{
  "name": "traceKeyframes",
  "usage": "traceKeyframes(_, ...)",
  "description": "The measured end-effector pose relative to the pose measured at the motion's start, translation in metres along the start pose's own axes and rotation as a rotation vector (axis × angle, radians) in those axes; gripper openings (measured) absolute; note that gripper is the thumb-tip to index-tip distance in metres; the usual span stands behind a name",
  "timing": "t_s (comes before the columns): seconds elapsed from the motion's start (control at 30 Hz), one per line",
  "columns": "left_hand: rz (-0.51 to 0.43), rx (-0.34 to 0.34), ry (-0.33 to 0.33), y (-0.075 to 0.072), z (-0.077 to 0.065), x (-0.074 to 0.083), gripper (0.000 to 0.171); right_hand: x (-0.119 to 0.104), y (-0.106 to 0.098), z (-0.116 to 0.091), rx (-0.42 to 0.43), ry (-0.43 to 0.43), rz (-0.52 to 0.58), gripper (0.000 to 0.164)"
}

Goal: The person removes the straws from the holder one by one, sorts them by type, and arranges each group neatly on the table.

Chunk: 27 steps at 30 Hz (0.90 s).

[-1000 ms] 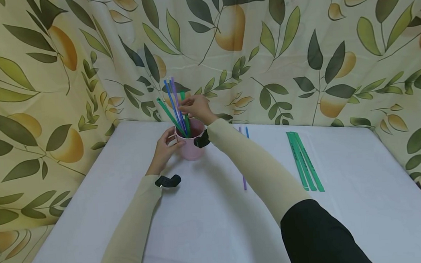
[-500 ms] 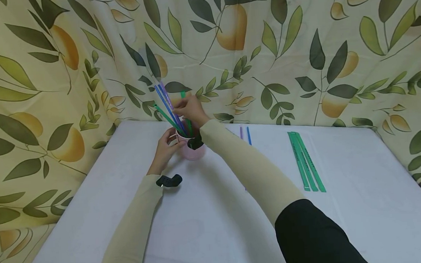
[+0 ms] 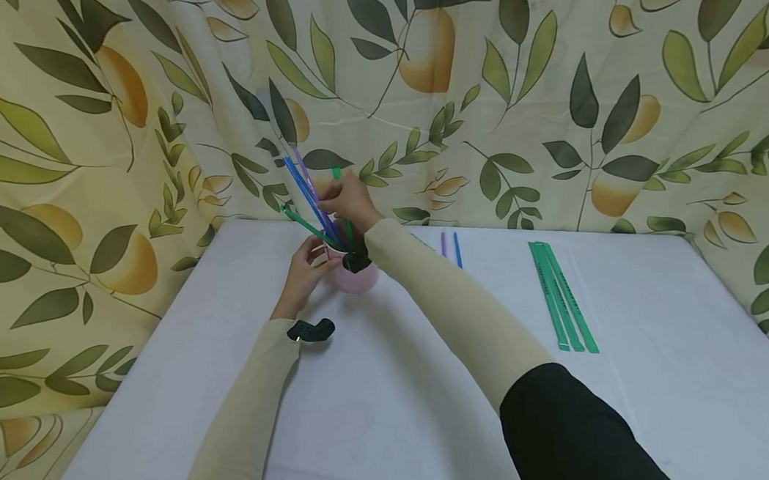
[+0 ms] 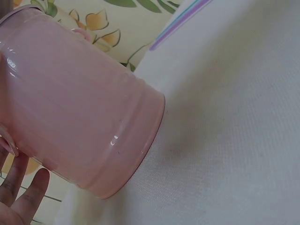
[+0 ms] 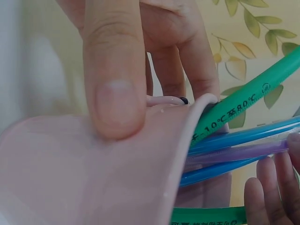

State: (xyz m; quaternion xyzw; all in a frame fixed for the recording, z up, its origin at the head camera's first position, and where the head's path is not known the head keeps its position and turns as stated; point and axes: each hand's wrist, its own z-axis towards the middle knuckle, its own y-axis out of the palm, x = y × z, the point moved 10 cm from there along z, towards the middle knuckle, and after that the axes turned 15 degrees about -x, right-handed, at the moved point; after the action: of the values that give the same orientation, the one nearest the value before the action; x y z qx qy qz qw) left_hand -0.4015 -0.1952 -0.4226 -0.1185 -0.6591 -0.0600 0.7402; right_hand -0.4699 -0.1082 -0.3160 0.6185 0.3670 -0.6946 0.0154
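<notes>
At the back left of the table stands a small pink cup [image 3: 356, 278] with a raised rim and small side loops. My left hand [image 3: 302, 274] grips its left side, thumb on the outer wall in the right wrist view. Over the cup's mouth, my right hand [image 3: 350, 202] pinches a purple straw [image 5: 234, 153] among the straws there. Blue straws [image 3: 300, 180] lean left beside it. One green printed straw [image 5: 253, 96] slants out over the left rim, and another green one [image 3: 348, 231] stands partly behind my right hand. The straws' lower ends are hidden inside the cup.
Three green straws [image 3: 561, 295] lie side by side on the white table [image 3: 681, 339] at the right. A purple straw [image 3: 443, 244] and a blue straw [image 3: 458, 250] lie mid-table, partly hidden under my right sleeve [image 3: 454, 294]. A leaf-patterned cloth [image 3: 457, 129] hangs behind.
My right hand has shifted slightly left, and the purple and blue straws lean further left. The front green straw has tipped lower over the rim. My left hand stays on the cup.
</notes>
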Motion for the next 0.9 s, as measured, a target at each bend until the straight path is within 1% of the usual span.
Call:
traceKeyframes(0.1,0.022,0.010,-0.005,0.000,0.000,0.000,0.064,0.000,0.000,0.000,-0.003,0.002,0.009,0.017)
traceKeyframes(0.3,0.047,0.007,0.011,0.000,0.000,0.002,0.060,-0.002,-0.002,-0.003,-0.018,-0.019,0.077,0.018)
traceKeyframes(0.53,0.019,-0.018,0.003,0.001,0.000,0.003,0.061,-0.007,-0.008,-0.005,-0.014,-0.054,0.116,0.017)
traceKeyframes(0.63,0.029,-0.022,0.002,0.005,-0.004,0.013,0.059,-0.008,-0.011,-0.004,-0.010,-0.048,0.139,0.018)
traceKeyframes(0.77,0.036,-0.021,-0.005,0.009,-0.011,0.025,0.058,-0.010,-0.016,-0.003,-0.005,-0.048,0.205,0.020)
traceKeyframes(0.9,0.021,-0.022,-0.007,0.009,-0.012,0.025,0.061,-0.016,-0.026,-0.002,0.017,-0.064,0.220,0.019)
